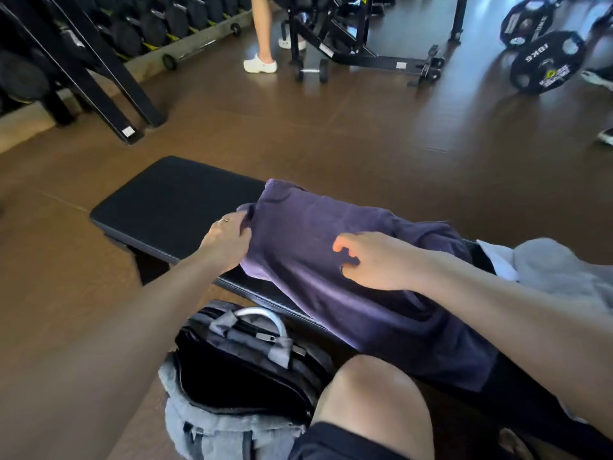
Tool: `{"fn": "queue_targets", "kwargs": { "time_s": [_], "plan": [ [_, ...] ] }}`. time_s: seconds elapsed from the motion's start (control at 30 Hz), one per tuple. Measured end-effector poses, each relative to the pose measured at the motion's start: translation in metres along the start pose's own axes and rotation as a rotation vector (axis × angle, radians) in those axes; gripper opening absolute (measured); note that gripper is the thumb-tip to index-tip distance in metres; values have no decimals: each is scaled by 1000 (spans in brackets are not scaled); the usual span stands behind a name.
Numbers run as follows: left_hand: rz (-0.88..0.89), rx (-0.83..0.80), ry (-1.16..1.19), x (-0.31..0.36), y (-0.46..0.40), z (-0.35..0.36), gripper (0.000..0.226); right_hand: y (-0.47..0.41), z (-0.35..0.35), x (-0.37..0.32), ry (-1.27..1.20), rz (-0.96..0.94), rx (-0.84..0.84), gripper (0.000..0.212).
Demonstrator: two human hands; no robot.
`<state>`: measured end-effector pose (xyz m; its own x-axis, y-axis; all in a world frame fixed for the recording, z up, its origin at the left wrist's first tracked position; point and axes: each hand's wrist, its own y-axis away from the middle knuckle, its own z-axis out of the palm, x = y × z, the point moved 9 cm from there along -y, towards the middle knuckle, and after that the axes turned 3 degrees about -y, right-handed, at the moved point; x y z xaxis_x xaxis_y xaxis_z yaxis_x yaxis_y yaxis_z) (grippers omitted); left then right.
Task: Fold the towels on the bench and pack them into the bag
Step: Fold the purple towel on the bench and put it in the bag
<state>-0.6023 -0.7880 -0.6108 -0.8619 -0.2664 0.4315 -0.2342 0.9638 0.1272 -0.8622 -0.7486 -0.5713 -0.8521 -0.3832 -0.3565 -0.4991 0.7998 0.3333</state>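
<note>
A purple towel (308, 227) lies spread across the black padded bench (172, 200), its near edge hanging over the bench's front side. My left hand (227, 239) grips the towel's left edge. My right hand (371, 260) rests on top of the towel near its middle, fingers bent and apart, holding nothing. A grey and white towel (557, 263) lies bunched on the bench at the right. A grey backpack (238, 376) stands unzipped on the floor in front of the bench, beside my knee (374, 403).
Brown floor surrounds the bench. A dumbbell rack (132, 31) runs along the back left. Another person's legs (262, 51) stand at the back by a black exercise machine (358, 38) and a small dumbbell (311, 71). Weight plates (544, 61) lean at the far right.
</note>
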Motion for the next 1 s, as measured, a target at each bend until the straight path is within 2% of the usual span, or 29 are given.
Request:
{"fn": "queue_targets", "kwargs": {
  "time_s": [0.1,0.23,0.3,0.37,0.5,0.57,0.63,0.67,0.73,0.8,0.9,1.0],
  "plan": [
    [-7,54,45,-3,-6,2,26,-48,11,-8,-10,-71,63,57],
    [-52,147,182,-12,-14,-7,12,-83,34,-16,139,-68,108,61],
    [-41,99,215,-12,-14,-7,26,-84,50,-18,237,-63,126,64],
    [20,75,218,-7,-14,-9,36,-79,57,-21,279,-83,177,77],
    [-18,197,162,-17,-7,-32,14,-65,48,-21,290,-170,322,60],
    [-84,315,107,-39,3,-53,11,-62,36,-21,306,-206,368,51],
    [-185,350,28,-65,11,-68,10,-64,21,-24,277,-229,425,41],
    [-233,317,-30,-76,13,-68,15,-67,13,-27,236,-238,462,38],
    [-263,231,-165,-89,10,-61,39,-78,4,-33,141,-241,495,37],
    [-187,224,-216,-83,8,-54,62,-97,3,-39,90,-221,458,43],
    [39,191,-389,-53,8,-27,63,-129,9,-49,117,-202,358,53],
    [71,19,-445,-46,5,11,63,-155,14,-63,152,-215,294,56]
  ]
}}
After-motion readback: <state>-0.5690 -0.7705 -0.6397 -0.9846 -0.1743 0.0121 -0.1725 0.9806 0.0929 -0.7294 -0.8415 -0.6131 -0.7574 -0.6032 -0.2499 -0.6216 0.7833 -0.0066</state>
